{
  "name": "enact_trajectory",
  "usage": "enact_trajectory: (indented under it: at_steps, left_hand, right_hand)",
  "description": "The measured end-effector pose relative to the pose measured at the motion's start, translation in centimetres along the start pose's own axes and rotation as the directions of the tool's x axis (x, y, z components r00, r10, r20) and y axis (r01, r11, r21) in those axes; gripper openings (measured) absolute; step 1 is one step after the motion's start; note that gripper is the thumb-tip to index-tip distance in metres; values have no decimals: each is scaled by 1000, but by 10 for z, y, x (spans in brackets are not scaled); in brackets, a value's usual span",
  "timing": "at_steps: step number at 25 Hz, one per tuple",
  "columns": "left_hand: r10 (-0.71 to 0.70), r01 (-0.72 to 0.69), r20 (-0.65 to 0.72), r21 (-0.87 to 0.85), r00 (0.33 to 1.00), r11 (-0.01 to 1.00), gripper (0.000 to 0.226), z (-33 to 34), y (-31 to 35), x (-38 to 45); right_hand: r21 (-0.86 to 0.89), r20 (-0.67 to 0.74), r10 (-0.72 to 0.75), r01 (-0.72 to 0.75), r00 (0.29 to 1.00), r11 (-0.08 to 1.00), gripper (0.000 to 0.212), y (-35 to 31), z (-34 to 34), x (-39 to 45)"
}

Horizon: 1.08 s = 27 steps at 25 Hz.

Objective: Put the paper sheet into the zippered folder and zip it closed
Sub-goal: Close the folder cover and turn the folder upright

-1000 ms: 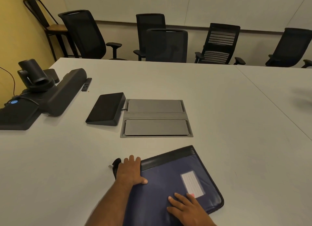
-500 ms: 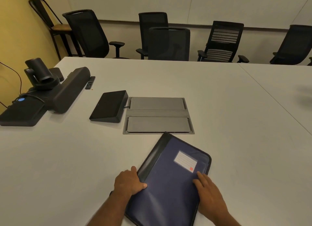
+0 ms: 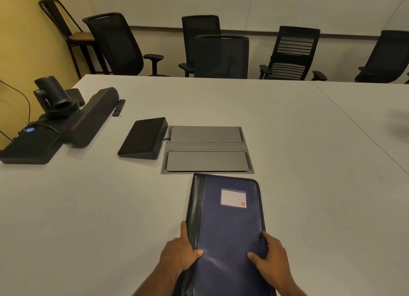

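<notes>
A dark blue zippered folder (image 3: 228, 220) with a black spine and a white label lies lengthwise on the white table (image 3: 88, 218), straight in front of me, and it looks closed. My left hand (image 3: 180, 252) grips its left edge by the black spine, thumb on the cover. My right hand (image 3: 273, 260) holds the right edge, thumb resting on the cover too. No paper sheet is visible.
A grey cable hatch (image 3: 207, 150) is set into the table just beyond the folder. A black touch panel (image 3: 143, 138) stands to its left. A conference camera and speaker bar (image 3: 66, 121) sit at far left. Black office chairs (image 3: 221, 56) line the far side.
The folder has turned from lying slantwise to pointing straight away from me. Both hands slid from resting on its cover to holding its left and right edges.
</notes>
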<state>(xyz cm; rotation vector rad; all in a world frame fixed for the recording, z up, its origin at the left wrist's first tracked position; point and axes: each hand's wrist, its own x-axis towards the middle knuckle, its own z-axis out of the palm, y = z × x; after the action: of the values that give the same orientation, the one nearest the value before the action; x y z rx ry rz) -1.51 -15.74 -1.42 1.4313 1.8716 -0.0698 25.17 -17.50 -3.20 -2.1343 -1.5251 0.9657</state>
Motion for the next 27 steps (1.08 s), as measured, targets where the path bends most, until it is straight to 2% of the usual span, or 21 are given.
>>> enact_trajectory:
  at_steps: [3,5,11,27]
  left_hand:
    - [-17,18,16,-46,1000,999,110,0,6,-5]
    - [-23,24,24,-69,999,997,110,1,8,-7]
    - [-36,39,20,-154,999,987,108,5,14,-12]
    - [-28,31,15,-204,999,979,107,11,10,-13]
  right_hand:
    - [-42,69,6,-3,998,999,102,-2,-5,4]
    - [-93,70,4,3,998,996,105,-5,-7,8]
    - [-162,55,7,2,998,987,105,-10,-11,16]
    - [-295,86,24,2,996,955,103,-12,-11,19]
